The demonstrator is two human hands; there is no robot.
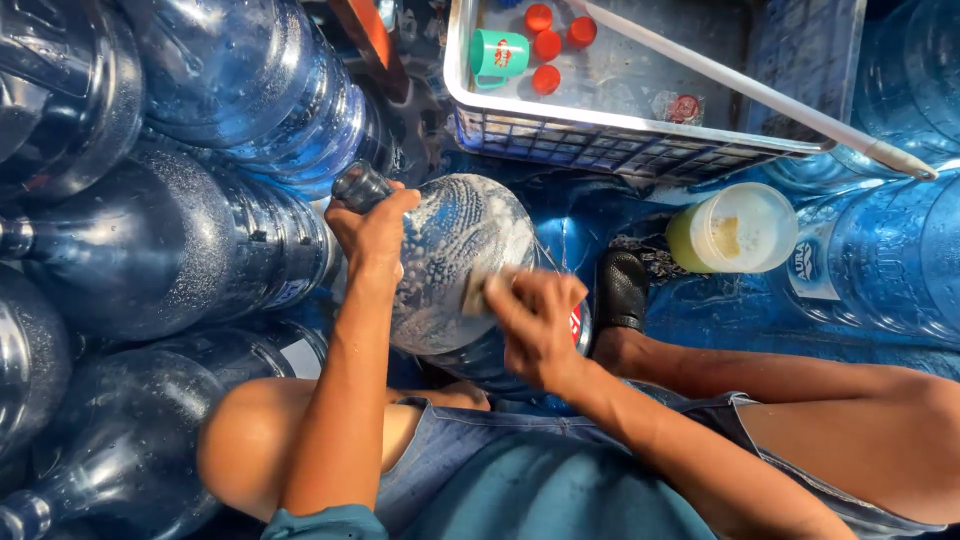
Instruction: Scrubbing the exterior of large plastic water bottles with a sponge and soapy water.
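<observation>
**Person scrubbing a soapy water jug among stacked jugs**

Seen from above, a seated person holds a large blue jug (455,270) lying on its side between their knees, near the middle of the scene. Its surface is covered with white soap foam. The left hand (372,232) is clenched around the jug's neck, at its far left end. The right hand (535,322) presses a small scrubbing pad (482,290) against the jug's near right side, the fingers curled over the pad.

To the left, more blue jugs (160,240) lie piled on their sides, wet and touching one another. At the far side sits a white crate (640,140) holding a green mug (497,55) and several red caps (548,45). A long white stick (760,92) rests across the crate, running from far middle to the right. Just right of the soapy jug, a black shoe (620,290) covers the person's foot, and beside it stands a tub (735,228) with a pale lid and yellow-green liquid. Further jugs fill the right edge.
</observation>
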